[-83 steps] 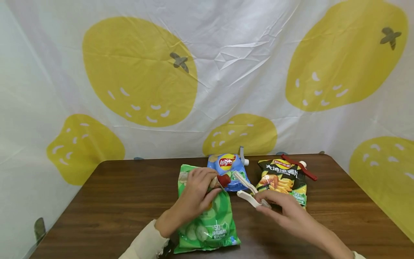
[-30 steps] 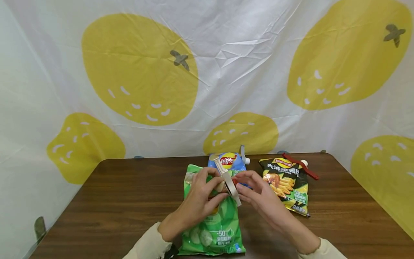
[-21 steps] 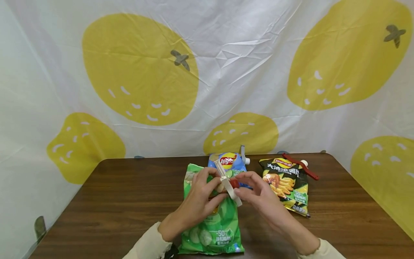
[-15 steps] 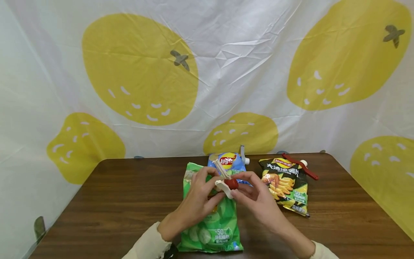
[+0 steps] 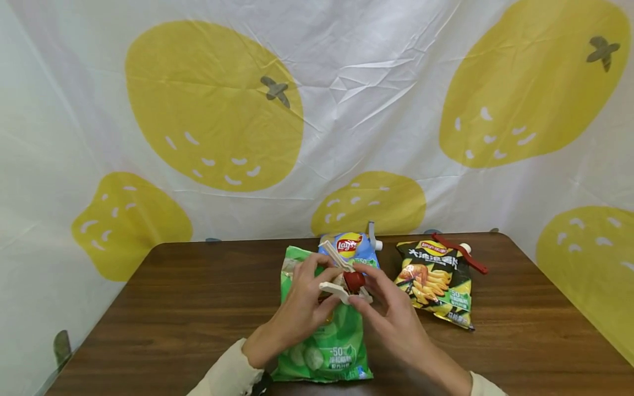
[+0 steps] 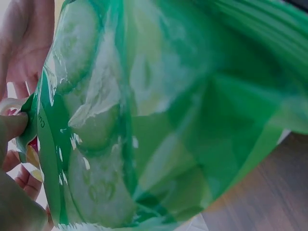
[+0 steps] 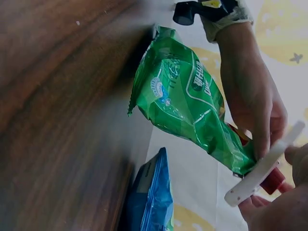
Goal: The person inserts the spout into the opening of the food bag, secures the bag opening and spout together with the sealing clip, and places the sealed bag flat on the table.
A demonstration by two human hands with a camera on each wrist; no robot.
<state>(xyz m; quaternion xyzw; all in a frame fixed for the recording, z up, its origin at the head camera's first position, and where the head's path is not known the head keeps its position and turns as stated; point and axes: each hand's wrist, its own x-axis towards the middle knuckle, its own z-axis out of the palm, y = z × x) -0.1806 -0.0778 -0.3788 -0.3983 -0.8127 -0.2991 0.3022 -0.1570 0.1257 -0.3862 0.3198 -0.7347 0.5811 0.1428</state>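
My left hand [image 5: 289, 316] grips the gathered upper right part of a green chip bag [image 5: 329, 349], where a red screw cap [image 5: 354, 281] sticks out. With fingers and thumb, my right hand [image 5: 398, 324] holds a white bag clip [image 5: 334, 290]. Its two arms are spread apart on either side of the cap. In the right wrist view the clip [image 7: 260, 173] crosses the bag's narrowed end, the cap [image 7: 273, 181] just beyond it. The bag [image 6: 163, 125] fills most of the left wrist view and covers part of the hands there.
Behind stands a blue chip bag [image 5: 356, 245] with a grey clip [image 5: 371, 234] and white cap. To the right lies a black chip bag [image 5: 436, 275] with a red clip [image 5: 473, 263] and white cap. The wooden table [image 5: 208, 308] ends at a lemon-print curtain [image 5: 238, 220].
My right hand has brought the white clip left from near the black bag to the red cap, and turned it so its arms now spread around the cap. My left hand keeps its grip.
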